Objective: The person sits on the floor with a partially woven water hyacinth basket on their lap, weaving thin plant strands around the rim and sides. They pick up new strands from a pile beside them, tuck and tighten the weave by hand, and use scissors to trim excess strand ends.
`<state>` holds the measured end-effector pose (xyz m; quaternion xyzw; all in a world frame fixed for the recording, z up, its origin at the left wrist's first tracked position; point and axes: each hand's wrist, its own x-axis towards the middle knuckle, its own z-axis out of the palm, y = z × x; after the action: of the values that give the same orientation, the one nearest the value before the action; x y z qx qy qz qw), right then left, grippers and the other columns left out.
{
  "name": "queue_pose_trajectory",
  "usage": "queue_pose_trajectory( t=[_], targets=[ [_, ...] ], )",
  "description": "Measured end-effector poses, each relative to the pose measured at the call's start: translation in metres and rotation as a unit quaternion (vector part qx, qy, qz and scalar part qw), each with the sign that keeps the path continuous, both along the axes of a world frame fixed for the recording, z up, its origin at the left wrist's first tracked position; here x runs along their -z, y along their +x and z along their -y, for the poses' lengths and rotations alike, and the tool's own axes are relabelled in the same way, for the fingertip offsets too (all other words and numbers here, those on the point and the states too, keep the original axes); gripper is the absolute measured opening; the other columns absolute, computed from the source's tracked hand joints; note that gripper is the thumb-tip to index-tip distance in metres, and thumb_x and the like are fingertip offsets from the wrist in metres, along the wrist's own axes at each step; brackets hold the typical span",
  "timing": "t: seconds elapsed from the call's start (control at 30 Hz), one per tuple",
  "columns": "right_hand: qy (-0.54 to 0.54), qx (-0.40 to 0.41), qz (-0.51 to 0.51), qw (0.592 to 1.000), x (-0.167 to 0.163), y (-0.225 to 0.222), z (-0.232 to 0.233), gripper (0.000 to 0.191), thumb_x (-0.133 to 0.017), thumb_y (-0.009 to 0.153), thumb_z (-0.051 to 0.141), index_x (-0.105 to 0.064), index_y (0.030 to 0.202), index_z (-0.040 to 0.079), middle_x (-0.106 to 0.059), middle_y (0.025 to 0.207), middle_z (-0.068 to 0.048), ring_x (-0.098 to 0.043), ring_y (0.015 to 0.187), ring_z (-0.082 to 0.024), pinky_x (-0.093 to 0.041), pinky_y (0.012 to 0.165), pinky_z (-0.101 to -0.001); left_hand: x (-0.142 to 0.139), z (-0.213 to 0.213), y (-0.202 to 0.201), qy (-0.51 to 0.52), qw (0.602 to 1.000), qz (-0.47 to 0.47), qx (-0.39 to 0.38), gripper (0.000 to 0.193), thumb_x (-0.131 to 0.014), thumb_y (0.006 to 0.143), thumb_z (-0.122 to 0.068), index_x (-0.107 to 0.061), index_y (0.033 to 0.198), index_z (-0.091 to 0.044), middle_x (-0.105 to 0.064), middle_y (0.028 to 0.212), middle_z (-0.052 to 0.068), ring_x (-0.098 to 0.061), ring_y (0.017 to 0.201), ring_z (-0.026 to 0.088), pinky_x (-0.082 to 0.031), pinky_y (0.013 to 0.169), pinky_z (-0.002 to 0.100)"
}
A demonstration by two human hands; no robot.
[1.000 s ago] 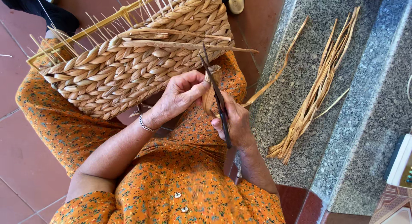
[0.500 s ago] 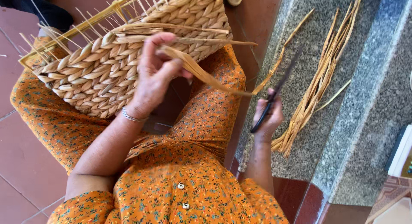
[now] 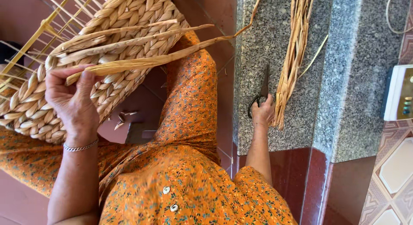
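1. Here the left hand (image 3: 71, 102) grips the near edge of the tan basket of plaited straw bands (image 3: 99, 57), thumb and fingers closed over a loose flat straw strand (image 3: 146, 61) that runs from the hand across the basket towards the ledge
2. The basket rests on the person's lap, on the orange flower-printed dress (image 3: 189, 134), with thin yellow stakes (image 3: 38, 33) standing out of its far side
3. The right hand (image 3: 262, 115) lies on the grey speckled granite ledge (image 3: 344, 78), fingers curled around the loops of the black-handled scissors (image 3: 259, 93); the blades lie flat on the stone, pointing away from the person
4. A bundle of dry straw strips (image 3: 292, 52) lies on the ledge, touching the right hand's outer side
5. A silver chain bracelet (image 3: 80, 146) circles the left wrist
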<state>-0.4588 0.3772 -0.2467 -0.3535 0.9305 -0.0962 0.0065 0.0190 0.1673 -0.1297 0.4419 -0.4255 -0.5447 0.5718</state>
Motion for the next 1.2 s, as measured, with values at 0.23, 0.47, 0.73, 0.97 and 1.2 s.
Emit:
queue_pose_trajectory(
  t=[0.23,0.47,0.73,0.97,1.2],
  targets=[
    [0.087,-0.021,0.098,0.991,-0.033,-0.006,0.042,0.048,-0.079,0.089,0.038,-0.069,0.124,0.006,-0.075,0.097,-0.021,-0.070,0.093,-0.040,-0.053,0.085,-0.0497,-0.002,0.001,-0.020,-0.005,0.999,-0.013,-0.045,0.020,-0.072,0.112,0.002,-0.053,0.115,-0.004,-0.067,0.114,0.011,-0.070,0.096,0.017,-0.063,0.091,0.034],
    [-0.165,-0.110,0.794,0.575,-0.072,0.115,0.123,0.059,-0.042,0.105,0.051,-0.063,0.130,0.002,-0.076,0.105,-0.016,-0.066,0.062,-0.013,-0.053,0.051,-0.0258,-0.018,-0.022,-0.024,0.144,0.967,-0.210,-0.011,0.015,-0.061,0.101,0.005,-0.057,0.112,-0.004,-0.069,0.110,0.012,-0.072,0.103,0.021,-0.064,0.095,0.038],
    [-0.416,0.008,0.799,0.434,-0.043,0.119,0.213,0.037,-0.051,0.113,0.036,-0.062,0.134,0.007,-0.071,0.113,-0.011,-0.067,0.101,-0.022,-0.057,0.090,-0.0397,0.000,-0.051,0.036,0.176,0.939,0.170,0.241,0.034,-0.064,0.095,-0.001,-0.064,0.129,-0.003,-0.068,0.107,0.013,-0.059,0.091,0.015,-0.051,0.081,0.030],
    [-0.416,-0.084,0.752,0.505,-0.067,0.163,0.202,0.037,-0.056,0.110,0.026,-0.060,0.140,0.006,-0.069,0.133,-0.014,-0.067,0.116,-0.024,-0.056,0.102,-0.0410,0.004,-0.001,-0.063,0.032,0.882,0.239,0.406,0.053,-0.058,0.104,-0.033,-0.048,0.148,-0.004,-0.072,0.125,0.016,-0.070,0.114,0.023,-0.055,0.095,0.036],
    [-0.435,-0.098,0.693,0.567,-0.096,0.155,0.219,0.030,-0.054,0.111,0.023,-0.066,0.125,0.000,-0.072,0.124,-0.020,-0.071,0.115,-0.029,-0.057,0.108,-0.0449,-0.009,0.033,-0.190,-0.145,0.861,0.436,0.217,0.020,-0.061,0.101,-0.029,-0.061,0.100,-0.009,-0.073,0.089,0.013,-0.072,0.078,0.033,-0.055,0.075,0.048]
  ],
)
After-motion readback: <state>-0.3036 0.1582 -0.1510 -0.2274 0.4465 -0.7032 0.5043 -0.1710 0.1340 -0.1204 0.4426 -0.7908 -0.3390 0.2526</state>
